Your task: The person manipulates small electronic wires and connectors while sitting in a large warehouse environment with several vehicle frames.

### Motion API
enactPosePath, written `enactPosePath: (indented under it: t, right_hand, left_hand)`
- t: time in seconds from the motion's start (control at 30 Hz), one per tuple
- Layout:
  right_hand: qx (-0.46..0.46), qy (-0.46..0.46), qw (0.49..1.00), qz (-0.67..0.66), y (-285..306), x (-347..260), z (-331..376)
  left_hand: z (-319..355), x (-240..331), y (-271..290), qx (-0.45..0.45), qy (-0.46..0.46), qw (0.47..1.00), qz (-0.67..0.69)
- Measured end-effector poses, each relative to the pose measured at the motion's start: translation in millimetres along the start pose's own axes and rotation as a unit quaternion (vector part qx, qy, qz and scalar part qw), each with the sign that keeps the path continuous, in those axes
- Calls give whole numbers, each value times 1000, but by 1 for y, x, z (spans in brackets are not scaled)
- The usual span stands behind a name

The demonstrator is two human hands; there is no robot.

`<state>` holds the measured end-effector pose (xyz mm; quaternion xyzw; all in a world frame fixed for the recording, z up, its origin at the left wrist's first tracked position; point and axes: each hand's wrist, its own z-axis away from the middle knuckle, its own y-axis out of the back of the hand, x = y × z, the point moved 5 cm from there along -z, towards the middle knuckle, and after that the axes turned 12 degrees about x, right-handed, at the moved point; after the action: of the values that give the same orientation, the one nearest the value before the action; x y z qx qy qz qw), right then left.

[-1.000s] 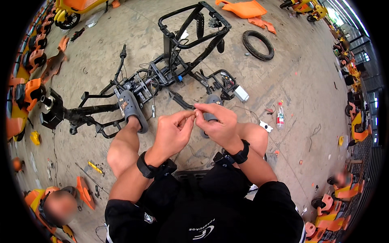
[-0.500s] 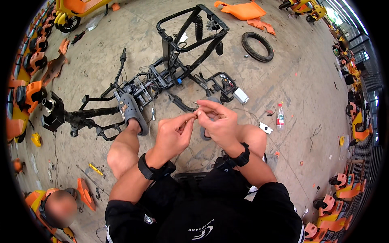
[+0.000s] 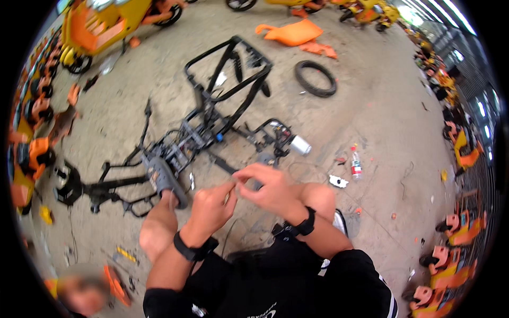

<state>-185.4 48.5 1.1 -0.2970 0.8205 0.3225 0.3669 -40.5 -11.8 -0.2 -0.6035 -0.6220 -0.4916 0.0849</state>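
My left hand (image 3: 211, 208) and my right hand (image 3: 269, 192) meet fingertip to fingertip in front of my knees. Both are closed in a pinch; whatever lies between the fingertips is too small and blurred to make out. Beyond them on the floor lies a stripped black scooter frame (image 3: 231, 100), with loose wiring and metal brackets about its middle. My left foot, in a grey clog (image 3: 163, 177), rests against the frame. Close to the frame's right end is a silver box-shaped part (image 3: 300, 145).
A black tyre (image 3: 316, 79) and an orange body panel (image 3: 297, 33) lie farther off. To the right are a plastic bottle (image 3: 356, 163) with a red cap and a white piece (image 3: 338, 182). Orange and yellow scooters (image 3: 101, 26) line the edges. Another person's head (image 3: 82, 291) shows at lower left.
The view has tilted up, so more scooters show at the far side and the frame sits lower. My hands stay pinched together, now slightly farther left in the picture.
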Motion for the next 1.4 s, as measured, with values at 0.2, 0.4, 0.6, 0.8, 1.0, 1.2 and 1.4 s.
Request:
enactPosePath:
  t: [0.2,0.4,0.6,0.8,1.0,1.2,1.4]
  right_hand:
    - [-114,-80,989,-42,-16,13,6]
    - [-184,-139,970,-73,-19,24,14]
    - [-188,-242,932,-194,-25,36,20]
    - [-165,-338,876,-303,-29,45,20]
    - [-130,-338,857,-366,-29,49,24]
    - [-82,-248,925,-274,-19,20,10]
    - [-101,-312,914,-239,-24,22,18]
  left_hand:
    - [3,-3,1,-42,-58,997,-23]
    - [7,0,-6,-98,-89,991,-34]
    - [6,5,-3,-91,-128,987,-38]
    - [4,10,-1,-29,-158,986,-51]
    - [-5,-4,15,35,-80,996,-17]
    - [-7,0,22,67,-41,996,42]
    - [-8,0,25,54,7,997,55]
